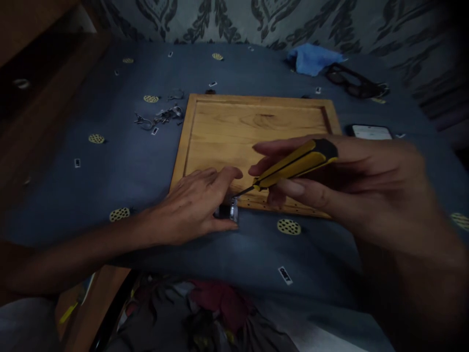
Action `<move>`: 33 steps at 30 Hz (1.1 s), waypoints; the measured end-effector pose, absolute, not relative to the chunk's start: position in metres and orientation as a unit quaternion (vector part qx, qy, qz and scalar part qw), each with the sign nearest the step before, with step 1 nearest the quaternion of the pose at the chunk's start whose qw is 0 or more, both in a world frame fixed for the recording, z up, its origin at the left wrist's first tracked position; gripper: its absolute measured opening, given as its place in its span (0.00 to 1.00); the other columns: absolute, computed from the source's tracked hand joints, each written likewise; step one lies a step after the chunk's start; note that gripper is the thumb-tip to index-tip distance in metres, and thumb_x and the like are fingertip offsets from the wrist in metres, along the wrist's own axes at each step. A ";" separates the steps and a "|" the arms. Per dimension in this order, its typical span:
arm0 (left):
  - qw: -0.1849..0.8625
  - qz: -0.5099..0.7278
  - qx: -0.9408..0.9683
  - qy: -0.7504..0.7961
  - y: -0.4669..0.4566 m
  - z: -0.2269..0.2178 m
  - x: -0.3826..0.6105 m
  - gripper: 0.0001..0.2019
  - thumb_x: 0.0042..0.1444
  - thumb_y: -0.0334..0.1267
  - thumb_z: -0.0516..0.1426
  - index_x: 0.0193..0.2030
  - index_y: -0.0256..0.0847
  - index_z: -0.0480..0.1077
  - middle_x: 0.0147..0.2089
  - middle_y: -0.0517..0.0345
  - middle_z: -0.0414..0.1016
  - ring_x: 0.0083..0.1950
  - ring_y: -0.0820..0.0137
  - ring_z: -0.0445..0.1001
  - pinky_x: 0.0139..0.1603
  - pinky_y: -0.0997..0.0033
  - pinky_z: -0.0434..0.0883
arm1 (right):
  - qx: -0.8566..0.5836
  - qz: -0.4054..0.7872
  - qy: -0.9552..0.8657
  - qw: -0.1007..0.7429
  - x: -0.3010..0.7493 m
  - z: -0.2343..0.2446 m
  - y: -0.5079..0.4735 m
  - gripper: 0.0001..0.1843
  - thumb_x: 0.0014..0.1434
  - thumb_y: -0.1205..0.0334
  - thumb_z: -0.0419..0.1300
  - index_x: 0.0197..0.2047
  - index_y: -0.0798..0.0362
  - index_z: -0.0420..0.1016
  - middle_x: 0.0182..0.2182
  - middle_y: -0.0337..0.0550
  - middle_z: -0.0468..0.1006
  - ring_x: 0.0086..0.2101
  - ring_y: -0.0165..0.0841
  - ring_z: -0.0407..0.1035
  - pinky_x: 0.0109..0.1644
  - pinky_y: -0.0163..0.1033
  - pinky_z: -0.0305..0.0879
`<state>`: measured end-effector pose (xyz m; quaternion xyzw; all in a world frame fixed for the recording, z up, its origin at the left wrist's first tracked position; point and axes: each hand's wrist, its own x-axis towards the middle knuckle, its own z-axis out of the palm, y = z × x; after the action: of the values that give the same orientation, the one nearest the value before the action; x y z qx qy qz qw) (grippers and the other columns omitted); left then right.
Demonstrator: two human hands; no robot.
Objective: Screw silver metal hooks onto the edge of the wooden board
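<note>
A yellow and black screwdriver (289,166) is gripped between the thumb and fingers of my right hand (351,186). It slants down to the left, and its thin tip meets a small shiny metal fitting (234,209) at the near edge of a framed wooden panel (227,129). My left hand (198,205) lies over the panel's near left corner, thumb and fingers closed around the fitting, which it partly hides. I cannot make out the fitting's exact kind. Small dark holes run along the panel's near edge, right of the fitting.
Several loose metal pieces (164,116) lie left of the panel on the blue patterned cloth (120,171). A phone (371,132) rests to the right, partly behind my right hand. Black sunglasses (353,83) and a blue cloth (313,58) are at the back right. Wooden furniture (69,88) stands left.
</note>
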<state>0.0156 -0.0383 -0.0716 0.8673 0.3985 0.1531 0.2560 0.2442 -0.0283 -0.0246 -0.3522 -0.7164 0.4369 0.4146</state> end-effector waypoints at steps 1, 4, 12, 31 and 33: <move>0.254 0.153 0.868 0.399 -0.038 -0.072 0.016 0.34 0.55 0.47 0.70 0.63 0.43 0.59 0.51 0.50 0.77 0.53 0.54 0.78 0.49 0.59 0.75 | -0.355 0.430 -0.717 0.419 0.244 -0.024 -0.029 0.06 0.60 0.60 0.72 0.41 0.40 0.86 0.45 0.34 0.86 0.37 0.33 0.82 0.33 0.34 0.80; 0.254 0.158 0.869 0.394 -0.039 -0.072 0.016 0.34 0.56 0.47 0.70 0.63 0.43 0.59 0.53 0.48 0.77 0.54 0.53 0.78 0.50 0.58 0.75 | -0.381 0.380 -0.719 0.439 0.237 -0.026 -0.030 0.07 0.54 0.55 0.76 0.33 0.43 0.84 0.32 0.33 0.83 0.31 0.31 0.78 0.27 0.34 0.75; 0.256 0.169 0.869 0.388 -0.040 -0.076 0.011 0.34 0.55 0.44 0.71 0.62 0.43 0.59 0.50 0.52 0.77 0.54 0.56 0.78 0.51 0.60 0.74 | -0.417 0.270 -0.616 0.611 0.220 -0.043 -0.039 0.08 0.62 0.51 0.70 0.35 0.42 0.79 0.34 0.36 0.79 0.21 0.28 0.65 0.21 0.41 0.63; 0.259 0.150 0.867 0.398 -0.039 -0.068 0.016 0.34 0.54 0.44 0.71 0.62 0.42 0.59 0.49 0.53 0.77 0.52 0.57 0.78 0.48 0.60 0.74 | -0.394 0.263 -0.681 0.558 0.223 -0.050 -0.037 0.10 0.61 0.55 0.71 0.32 0.44 0.76 0.30 0.36 0.78 0.23 0.29 0.71 0.22 0.37 0.67; 0.258 0.152 0.868 0.396 -0.038 -0.068 0.016 0.34 0.54 0.44 0.71 0.62 0.42 0.59 0.49 0.53 0.77 0.51 0.58 0.78 0.48 0.61 0.74 | -0.390 0.263 -0.685 0.556 0.223 -0.050 -0.037 0.09 0.61 0.55 0.72 0.33 0.44 0.76 0.30 0.34 0.78 0.22 0.27 0.71 0.21 0.35 0.66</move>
<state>0.0164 -0.0385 -0.0685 0.8682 0.3958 0.1522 0.2576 0.2232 -0.0367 -0.0496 -0.3899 -0.6849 0.2634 0.5564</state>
